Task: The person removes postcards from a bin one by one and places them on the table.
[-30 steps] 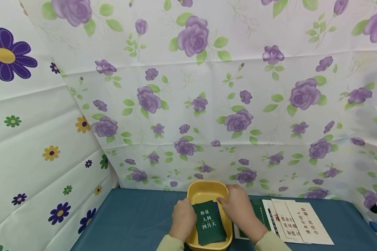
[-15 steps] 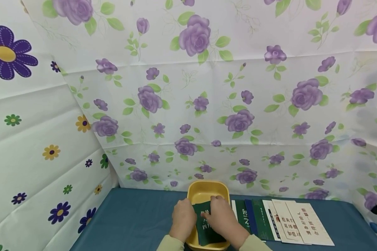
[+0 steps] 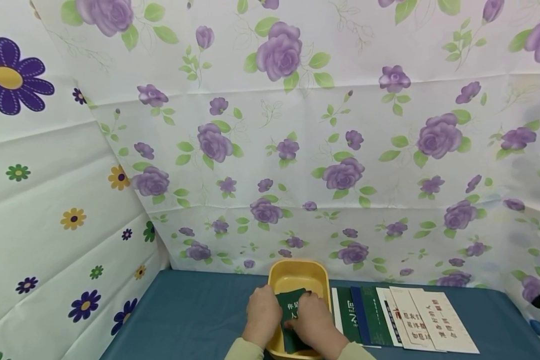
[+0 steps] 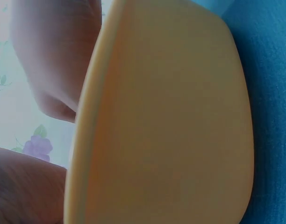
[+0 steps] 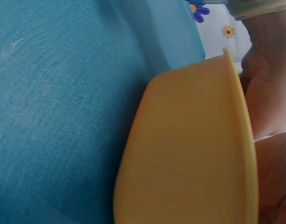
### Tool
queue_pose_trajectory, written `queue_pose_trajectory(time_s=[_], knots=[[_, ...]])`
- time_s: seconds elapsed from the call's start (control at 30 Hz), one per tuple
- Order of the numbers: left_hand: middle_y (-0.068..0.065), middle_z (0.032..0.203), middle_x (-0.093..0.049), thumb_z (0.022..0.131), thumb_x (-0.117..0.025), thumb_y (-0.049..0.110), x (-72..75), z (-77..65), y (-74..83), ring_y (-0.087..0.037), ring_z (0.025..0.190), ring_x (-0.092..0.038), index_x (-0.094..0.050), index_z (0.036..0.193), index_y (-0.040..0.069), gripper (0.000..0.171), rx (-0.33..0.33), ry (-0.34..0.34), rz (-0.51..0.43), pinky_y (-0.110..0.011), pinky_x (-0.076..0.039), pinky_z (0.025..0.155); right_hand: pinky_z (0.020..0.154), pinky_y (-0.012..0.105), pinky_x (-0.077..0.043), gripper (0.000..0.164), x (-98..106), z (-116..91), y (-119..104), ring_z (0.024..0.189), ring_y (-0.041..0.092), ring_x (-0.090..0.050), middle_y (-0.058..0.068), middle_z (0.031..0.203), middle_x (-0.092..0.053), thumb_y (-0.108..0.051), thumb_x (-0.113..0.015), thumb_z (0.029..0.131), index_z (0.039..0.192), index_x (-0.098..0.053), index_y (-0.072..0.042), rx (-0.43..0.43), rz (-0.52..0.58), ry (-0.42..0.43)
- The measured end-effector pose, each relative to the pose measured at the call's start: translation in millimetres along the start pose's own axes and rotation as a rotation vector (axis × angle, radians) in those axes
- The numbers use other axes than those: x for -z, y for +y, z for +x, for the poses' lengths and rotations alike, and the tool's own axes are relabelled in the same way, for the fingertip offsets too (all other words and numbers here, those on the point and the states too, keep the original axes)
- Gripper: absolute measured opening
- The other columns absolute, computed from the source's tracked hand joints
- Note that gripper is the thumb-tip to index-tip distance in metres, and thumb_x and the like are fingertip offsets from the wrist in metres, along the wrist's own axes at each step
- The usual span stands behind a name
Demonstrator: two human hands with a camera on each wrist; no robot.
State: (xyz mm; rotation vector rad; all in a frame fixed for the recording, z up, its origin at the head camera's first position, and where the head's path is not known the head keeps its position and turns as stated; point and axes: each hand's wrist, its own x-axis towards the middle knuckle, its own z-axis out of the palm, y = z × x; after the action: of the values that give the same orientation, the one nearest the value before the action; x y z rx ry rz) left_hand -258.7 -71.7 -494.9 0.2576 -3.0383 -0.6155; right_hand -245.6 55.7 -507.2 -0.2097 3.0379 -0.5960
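Note:
A dark green booklet (image 3: 290, 300) with white characters on its cover lies in a yellow plastic basin (image 3: 299, 268). My left hand (image 3: 263, 312) is curled over the basin's left side and holds the booklet by its left edge; its fingertips are hidden. Over the right part of the cover my right hand (image 3: 314, 320) grips the booklet, thumb across the front, hiding much of the lettering. In the left wrist view the basin's outer wall (image 4: 175, 112) stands between the camera and the fingers. The right wrist view likewise shows mostly the basin wall (image 5: 185, 140).
Right of the basin, several booklets and cards lie in an overlapping row: a green booklet (image 3: 377, 315), a blue one (image 3: 359, 315) and a cream card (image 3: 447, 320) with red characters. A blue-green cloth (image 3: 198, 310) covers the table. Flowered sheets (image 3: 270, 165) hang behind and at the left.
My right hand has come from the basin's right rim onto the green booklet, then slid slightly lower and right over it. The left hand and the basin have stayed in place.

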Motion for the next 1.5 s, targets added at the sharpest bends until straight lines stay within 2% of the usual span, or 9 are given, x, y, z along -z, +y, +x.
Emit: queue_pose_trajectory(time_s=[0.33, 0.63, 0.83, 1.03, 1.1, 1.23, 1.3, 1.37, 1.5], knots=[[-0.009, 0.068, -0.055, 0.076, -0.071, 0.009, -0.6, -1.3, 0.8, -0.023, 0.058, -0.058, -0.06, 0.084, 0.004, 0.015, 0.0, -0.008, -0.021, -0.036, -0.046, 0.046, 0.056, 0.034, -0.047, 0.05, -8, -2, 1, 0.061, 0.014, -0.053, 0.0, 0.07, -0.056, -0.044, -0.085, 0.055, 0.076, -0.059, -0.007, 0.002, -0.018, -0.025], [-0.009, 0.067, -0.055, 0.075, -0.072, 0.011, -1.5, 0.5, 0.3, -0.023, 0.058, -0.058, -0.059, 0.082, 0.004, 0.016, 0.001, 0.011, 0.004, -0.036, -0.046, 0.046, 0.053, 0.034, -0.047, 0.051, -10, 3, -1, 0.061, 0.015, -0.055, 0.0, 0.068, -0.056, -0.044, -0.088, 0.046, 0.073, -0.06, -0.012, 0.005, -0.095, 0.026], [-0.009, 0.068, -0.056, 0.074, -0.073, 0.012, -1.0, 0.1, 0.2, -0.024, 0.059, -0.059, -0.059, 0.082, 0.004, 0.018, 0.001, 0.017, 0.022, -0.037, -0.047, 0.046, 0.052, 0.034, -0.047, 0.05, -11, 7, -1, 0.06, 0.016, -0.053, -0.001, 0.066, -0.054, -0.044, -0.088, 0.046, 0.072, -0.06, -0.012, 0.027, -0.162, 0.067], [-0.01, 0.068, -0.056, 0.073, -0.072, 0.012, 0.0, -1.0, 0.6, -0.024, 0.058, -0.058, -0.059, 0.081, 0.004, 0.017, -0.014, 0.035, 0.022, -0.037, -0.047, 0.046, 0.056, 0.037, -0.049, 0.055, -12, 8, -1, 0.067, 0.023, -0.056, 0.004, 0.07, -0.052, -0.039, -0.09, 0.043, 0.075, -0.058, -0.008, 0.033, -0.213, 0.166], [-0.01, 0.068, -0.056, 0.073, -0.072, 0.011, -0.4, -0.9, 0.6, -0.024, 0.058, -0.058, -0.059, 0.08, 0.004, 0.017, -0.019, 0.044, 0.021, -0.037, -0.047, 0.046, 0.057, 0.039, -0.05, 0.051, -11, 8, 0, 0.068, 0.024, -0.056, 0.006, 0.07, -0.051, -0.034, -0.089, 0.045, 0.074, -0.058, -0.007, 0.043, -0.221, 0.199], [-0.008, 0.067, -0.055, 0.073, -0.072, 0.011, -0.7, -0.5, 1.1, -0.023, 0.057, -0.058, -0.059, 0.078, 0.005, 0.016, -0.012, 0.049, 0.018, -0.037, -0.046, 0.046, 0.057, 0.039, -0.049, 0.022, -8, 8, 1, 0.064, 0.023, -0.056, 0.006, 0.067, -0.05, -0.014, -0.078, 0.063, 0.072, -0.059, -0.007, 0.078, -0.223, 0.241], [-0.007, 0.066, -0.055, 0.073, -0.072, 0.012, -1.1, -0.5, 1.3, -0.022, 0.057, -0.057, -0.059, 0.078, 0.005, 0.016, -0.004, 0.041, 0.018, -0.037, -0.046, 0.046, 0.055, 0.038, -0.049, 0.014, -6, 7, 1, 0.063, 0.022, -0.056, 0.006, 0.066, -0.051, -0.005, -0.071, 0.068, 0.071, -0.058, -0.008, 0.093, -0.207, 0.248], [-0.007, 0.066, -0.054, 0.074, -0.072, 0.012, -1.6, -0.5, 1.5, -0.022, 0.057, -0.057, -0.059, 0.079, 0.005, 0.016, 0.002, 0.037, 0.019, -0.037, -0.046, 0.046, 0.052, 0.037, -0.047, 0.014, -1, 6, 1, 0.06, 0.021, -0.055, 0.005, 0.064, -0.051, 0.0, -0.068, 0.068, 0.07, -0.057, -0.009, 0.098, -0.171, 0.246], [-0.007, 0.065, -0.054, 0.073, -0.072, 0.012, -2.7, -1.0, 1.0, -0.021, 0.055, -0.057, -0.059, 0.078, 0.005, 0.016, -0.002, 0.047, 0.012, -0.036, -0.046, 0.045, 0.048, 0.035, -0.044, 0.022, 6, 5, 5, 0.056, 0.015, -0.051, 0.0, 0.062, -0.05, -0.001, -0.07, 0.06, 0.067, -0.051, -0.011, 0.113, -0.084, 0.236]])
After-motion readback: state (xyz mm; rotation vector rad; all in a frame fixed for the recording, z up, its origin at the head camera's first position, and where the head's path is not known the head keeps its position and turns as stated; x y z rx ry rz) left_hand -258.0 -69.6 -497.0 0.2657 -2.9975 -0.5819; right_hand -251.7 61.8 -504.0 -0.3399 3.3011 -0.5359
